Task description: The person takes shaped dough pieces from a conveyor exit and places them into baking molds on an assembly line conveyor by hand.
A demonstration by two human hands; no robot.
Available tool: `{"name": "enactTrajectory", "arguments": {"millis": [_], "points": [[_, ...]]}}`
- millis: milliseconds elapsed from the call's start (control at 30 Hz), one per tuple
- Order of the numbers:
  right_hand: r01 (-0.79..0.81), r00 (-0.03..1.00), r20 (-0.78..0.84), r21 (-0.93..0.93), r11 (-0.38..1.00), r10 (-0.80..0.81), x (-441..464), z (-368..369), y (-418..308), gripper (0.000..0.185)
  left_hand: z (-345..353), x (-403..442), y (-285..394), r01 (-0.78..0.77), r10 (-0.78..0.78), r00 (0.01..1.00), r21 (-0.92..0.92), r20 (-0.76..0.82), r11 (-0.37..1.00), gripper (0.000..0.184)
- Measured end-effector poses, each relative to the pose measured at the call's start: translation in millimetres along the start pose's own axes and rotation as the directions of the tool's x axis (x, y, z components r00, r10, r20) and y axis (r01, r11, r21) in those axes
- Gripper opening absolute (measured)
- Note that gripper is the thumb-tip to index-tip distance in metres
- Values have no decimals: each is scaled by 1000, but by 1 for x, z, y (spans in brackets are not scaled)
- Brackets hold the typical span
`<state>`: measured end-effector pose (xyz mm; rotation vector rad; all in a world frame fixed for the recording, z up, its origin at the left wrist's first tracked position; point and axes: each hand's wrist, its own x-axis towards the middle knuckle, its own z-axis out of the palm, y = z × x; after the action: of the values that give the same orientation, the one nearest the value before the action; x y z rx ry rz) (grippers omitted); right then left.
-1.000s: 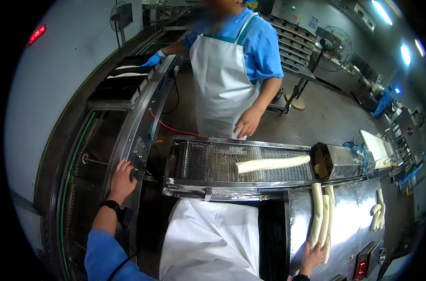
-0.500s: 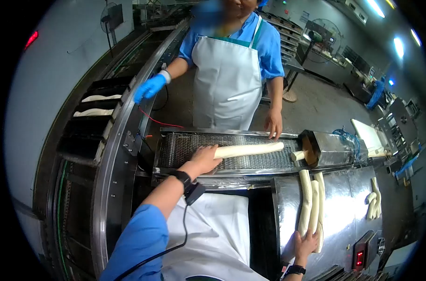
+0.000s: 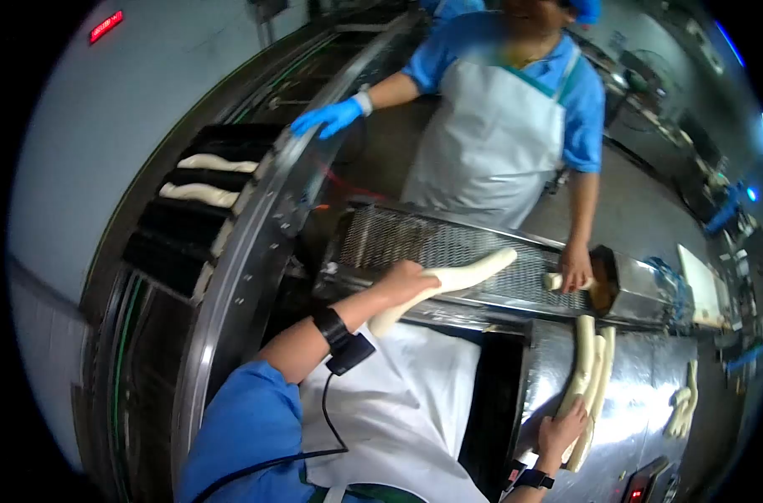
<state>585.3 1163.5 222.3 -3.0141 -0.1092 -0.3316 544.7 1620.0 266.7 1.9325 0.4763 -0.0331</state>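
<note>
My left hand (image 3: 406,285) is closed around a long pale dough roll (image 3: 472,272). One end of that roll lies over the mesh conveyor belt (image 3: 390,233), while the other hangs past the near rail, by my apron. My right hand (image 3: 563,429) has its fingers curled over the near part of several dough rolls (image 3: 584,356) lying side by side on the steel table (image 3: 641,386). Across the belt, a co-worker's bare hand (image 3: 576,268) is on a short dough piece (image 3: 554,282) near the metal chute.
The co-worker's blue-gloved hand (image 3: 331,117) rests on the long conveyor's rail at left. Black pans (image 3: 176,222), some with dough, stand beyond it. Twisted dough (image 3: 683,407) lies on the table's right side. A scale with a red display (image 3: 639,495) is at the bottom.
My left hand has drawn its dough roll toward me, off part of the belt. The co-worker's bare hand has come down onto the short dough piece. The view has tilted.
</note>
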Motion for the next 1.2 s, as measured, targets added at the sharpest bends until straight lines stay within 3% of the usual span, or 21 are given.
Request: {"name": "enactTrajectory", "arguments": {"millis": [33, 67, 133, 233, 300, 400, 533, 600, 633, 733, 767, 800, 833, 867, 933, 1000, 1033, 1067, 1100, 1133, 1200], "points": [[-33, 998, 49, 59, 998, 30, 4, 1, -4, 79, -13, -14, -3, 125, -120, 992, -496, 43, 859, 38], [-78, 990, 119, -32, 996, 81, 11, 5, -4, 90, -24, -22, -18, 147, -175, 984, -751, 43, 643, 38], [-89, 989, 107, -132, 987, 103, 18, 9, -2, 87, -64, -56, -24, 21, -227, 971, -930, -68, 368, 33], [-68, 983, 148, -237, 969, 105, 32, 20, 9, 80, -121, -130, 5, -501, -16, 786, -652, -618, 570, 31], [-67, 989, 115, -236, 969, 96, 35, 26, 16, 75, -148, -175, 24, -587, -41, 592, -466, -805, 662, 27], [-78, 979, 178, -145, 986, 103, 47, 26, 14, 67, -170, -211, 4, -620, -87, 227, -213, -970, 755, 25], [-56, 996, 68, -59, 997, 60, 30, 30, 16, 74, -216, -255, -83, -578, -395, 13, -329, -919, 747, 37], [-116, 991, 65, -34, 993, 118, 25, 25, 12, 73, -242, -282, -178, -476, -467, 66, -439, -882, 762, 39], [-150, 985, 81, -14, 989, 150, 20, 21, 10, 73, -257, -303, -238, -419, -489, 215, -533, -845, 735, 43], [-213, 963, 167, 0, 977, 210, 8, -3, -5, 67, -261, -324, -264, -416, -529, 39, -495, -848, 763, 38], [-243, 944, 229, -5, 970, 237, 12, -8, -11, 62, -263, -344, -270, 265, -199, 255, -129, -946, 955, 28], [-219, 954, 234, 107, 970, 190, 14, 14, 22, 52, -263, -365, -274, 683, 164, 430, 438, -888, 584, 21], [-25, 999, 35, 373, 928, 13, 10, 46, 57, 46, -274, -370, -276, 670, 110, 514, 478, -851, 567, 17], [12, 998, 49, 367, 930, -32, 21, 47, 52, 46, -276, -369, -260, 582, 150, 603, 561, -783, 589, 14], [283, 944, 11, 494, 822, -331, 37, 46, 40, 44, -268, -360, -236, 610, 11, 505, 366, -863, 703, 14], [496, 820, -84, 599, 629, -567, 47, 38, 33, 42, -271, -362, -271, 348, 130, 433, 298, -892, 889, 4], [40, 843, 278, 821, 569, -460, 43, -6, -27, 43, -264, -342, -254, 337, -127, 181, -60, -975, 940, 25], [-453, 746, 600, 775, 441, -288, 40, -51, -86, 43, -255, -318, -237, 233, -404, -52, -404, -913, 884, 46], [-413, 802, 529, 827, 381, -278, 30, -75, -124, 51, -246, -300, -225, 54, -651, -239, -679, -721, 732, 66], [-359, 768, 493, 860, 362, -409, 27, -104, -166, 56, -237, -292, -220, 93, -644, -244, -678, -725, 729, 70], [-436, 651, 483, 869, 232, -585, 30, -135, -218, 58, -220, -295, -216, -232, -671, -108, -637, -734, 735, 72]]}}
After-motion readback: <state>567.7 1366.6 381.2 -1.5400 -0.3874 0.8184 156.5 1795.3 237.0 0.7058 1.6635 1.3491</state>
